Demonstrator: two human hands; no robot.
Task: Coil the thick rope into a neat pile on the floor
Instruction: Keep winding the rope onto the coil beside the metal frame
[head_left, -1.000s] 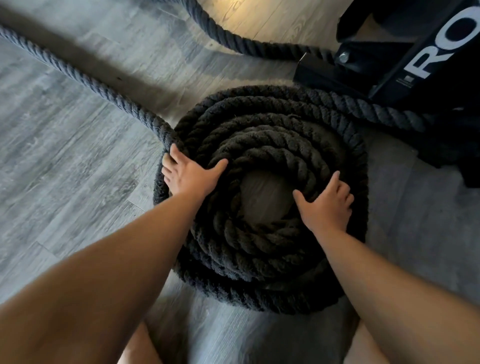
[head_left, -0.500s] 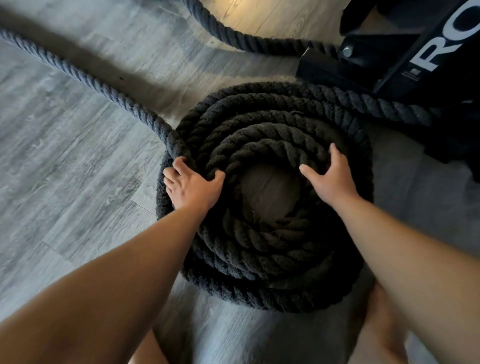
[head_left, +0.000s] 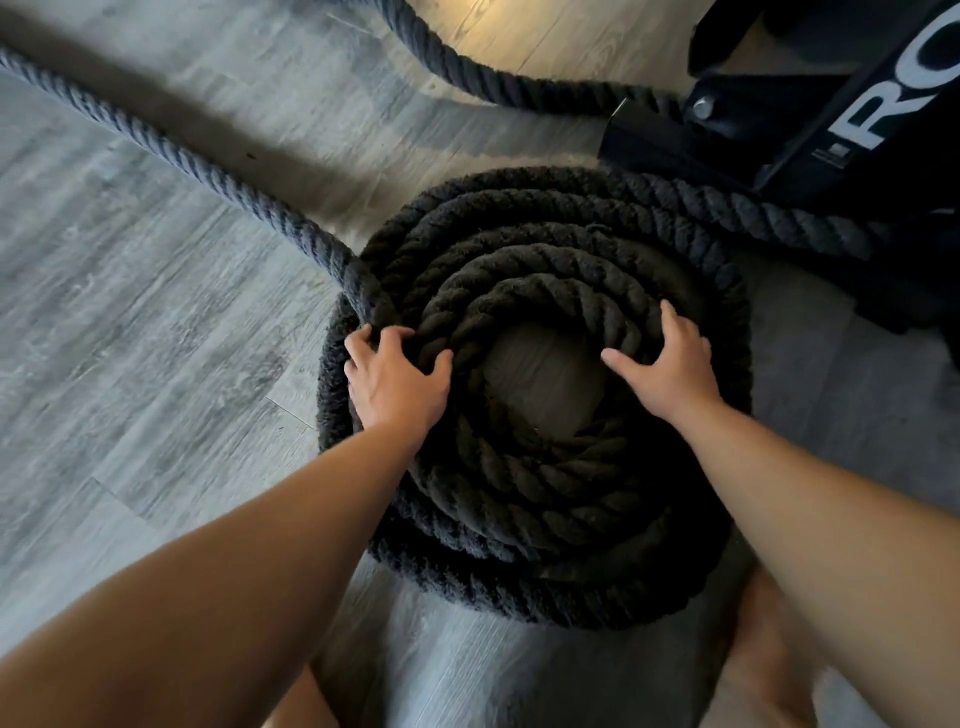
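The thick black rope lies as a round coil of several stacked loops on the grey wood floor, with a bare patch of floor in its middle. My left hand is on the coil's left side, where the loose strand joins it. Its fingers curl over a loop and its thumb lies against the inner turns. Flat on the inner loops at the right is my right hand, with fingers spread and the thumb reaching over the centre hole.
A loose rope strand runs from the far left to the coil. Another stretch curves along the top toward a black metal equipment base at the upper right. A further length leaves the coil under that base.
My right hand has slid from the coil's lower right up to its upper right inner loops. The fingers of my left hand have curled over the rope on the left.
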